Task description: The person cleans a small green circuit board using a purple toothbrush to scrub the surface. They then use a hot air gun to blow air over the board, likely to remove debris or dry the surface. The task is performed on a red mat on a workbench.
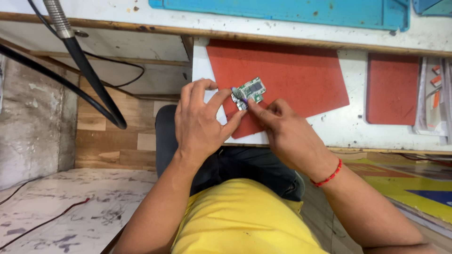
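A small green circuit board (253, 89) with a silvery metal part at its lower left sits above a red mat (301, 80). My left hand (202, 120) pinches the board's left end between thumb and fingers. Just to the right, my right hand (278, 129) holds a thin purple-tipped tool (242, 99) against the board's silvery end. A red thread band circles my right wrist.
The red mat lies on a white pull-out shelf (348, 127) with a second red mat (391, 89) to its right. A blue mat (282, 9) rests on the bench above. Black cables (89, 75) hang at left. Papers (435, 99) lie at the far right.
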